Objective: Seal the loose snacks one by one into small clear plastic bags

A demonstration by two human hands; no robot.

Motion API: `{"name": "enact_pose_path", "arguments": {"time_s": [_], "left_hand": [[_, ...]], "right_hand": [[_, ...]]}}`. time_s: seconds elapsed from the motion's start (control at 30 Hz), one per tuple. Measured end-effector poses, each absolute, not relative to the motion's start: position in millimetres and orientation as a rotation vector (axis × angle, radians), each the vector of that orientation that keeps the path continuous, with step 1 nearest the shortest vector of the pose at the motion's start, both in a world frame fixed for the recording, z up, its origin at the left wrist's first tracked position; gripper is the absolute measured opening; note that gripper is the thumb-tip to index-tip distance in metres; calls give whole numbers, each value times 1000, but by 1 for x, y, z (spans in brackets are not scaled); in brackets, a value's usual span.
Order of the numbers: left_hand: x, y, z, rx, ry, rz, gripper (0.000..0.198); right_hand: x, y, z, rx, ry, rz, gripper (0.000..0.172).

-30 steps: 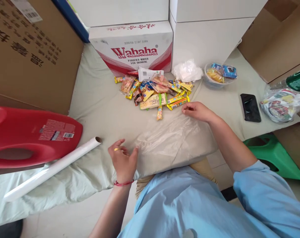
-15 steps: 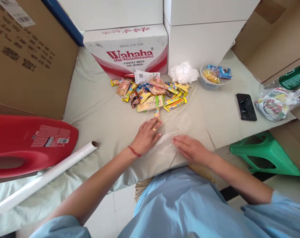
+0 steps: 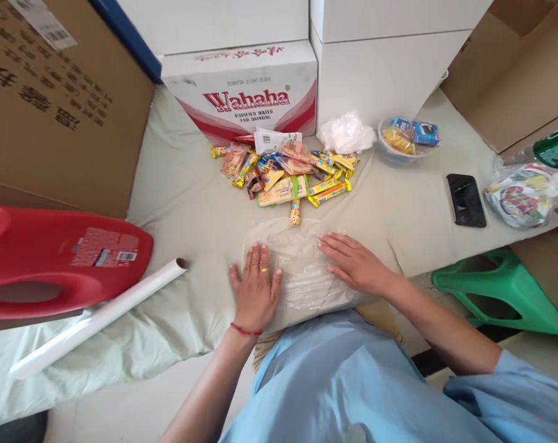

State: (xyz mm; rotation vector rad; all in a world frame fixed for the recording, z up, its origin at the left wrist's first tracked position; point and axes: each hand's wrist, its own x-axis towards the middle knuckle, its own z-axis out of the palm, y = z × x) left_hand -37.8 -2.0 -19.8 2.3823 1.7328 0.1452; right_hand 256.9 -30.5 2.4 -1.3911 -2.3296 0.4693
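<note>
A clear plastic bag (image 3: 301,271) lies spread on the cloth-covered table in front of me, creased near the table's front edge. My left hand (image 3: 255,280) rests flat on its left side, fingers spread. On the bag's right side lies my right hand (image 3: 355,261), palm down with fingers stretched out. Just beyond the bag is a pile of wrapped snacks (image 3: 283,191), with one small yellow-wrapped stick (image 3: 295,212) poking toward me. Neither hand grips anything.
Behind the snacks stands a Wahaha water carton (image 3: 246,92), beside a crumpled white plastic bag (image 3: 346,132) and a bowl of snacks (image 3: 401,157). At right lies a black phone (image 3: 466,200). A red jug (image 3: 66,261) and white roll (image 3: 103,317) lie left.
My left hand has moved left and toward me, and its fingers have spread. The clear bag now lies wider and flatter. My right hand stays near the same spot.
</note>
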Motion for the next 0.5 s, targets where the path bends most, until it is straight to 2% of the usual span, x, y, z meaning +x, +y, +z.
{"name": "enact_pose_path", "arguments": {"time_s": [0.2, 0.33, 0.5], "left_hand": [[-63, 1, -17, 2444, 1692, 25, 57], [-66, -9, -19, 2461, 1693, 61, 59], [-63, -23, -21, 2416, 1722, 160, 55]], "right_hand": [[303, -5, -20, -1606, -2400, 401, 50], [327, 12, 2, -1580, -2186, 498, 41], [286, 69, 41, -1828, -1908, 517, 36]]}}
